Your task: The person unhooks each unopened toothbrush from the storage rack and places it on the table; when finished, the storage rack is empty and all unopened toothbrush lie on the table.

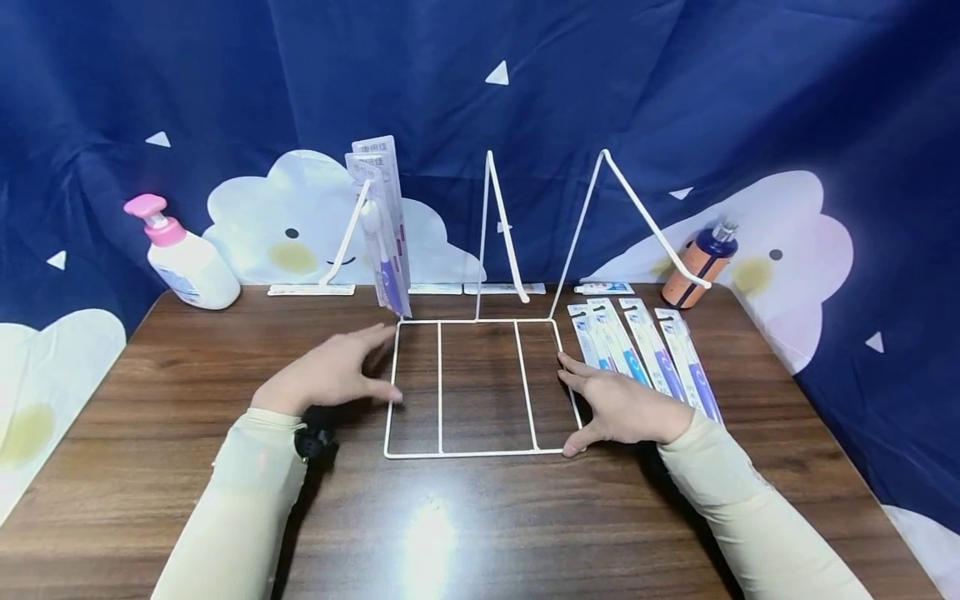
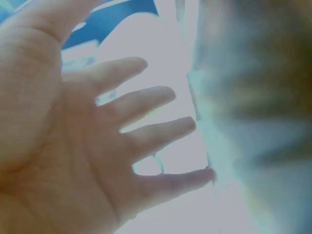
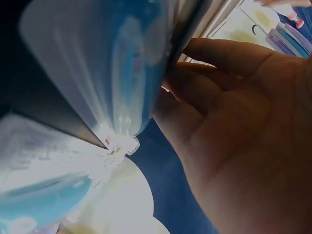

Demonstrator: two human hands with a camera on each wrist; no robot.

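The right hand's [image 1: 626, 408] fingers [image 1: 573, 367] lie straight against the right edge of the white wire rack [image 1: 480, 387], the thumb at its front corner. The left hand [image 1: 330, 372] hovers spread and relaxed at the rack's left edge, holding nothing. The rack's flat base rests on the wooden surface [image 1: 465, 525], its three wire dividers rising at the back. A packaged toothbrush [image 1: 384, 229] leans on the left divider. More toothbrush packs [image 1: 652, 354] lie just right of the rack. A pink-capped pump bottle [image 1: 186, 257] stands far left, an orange bottle [image 1: 701, 265] far right.
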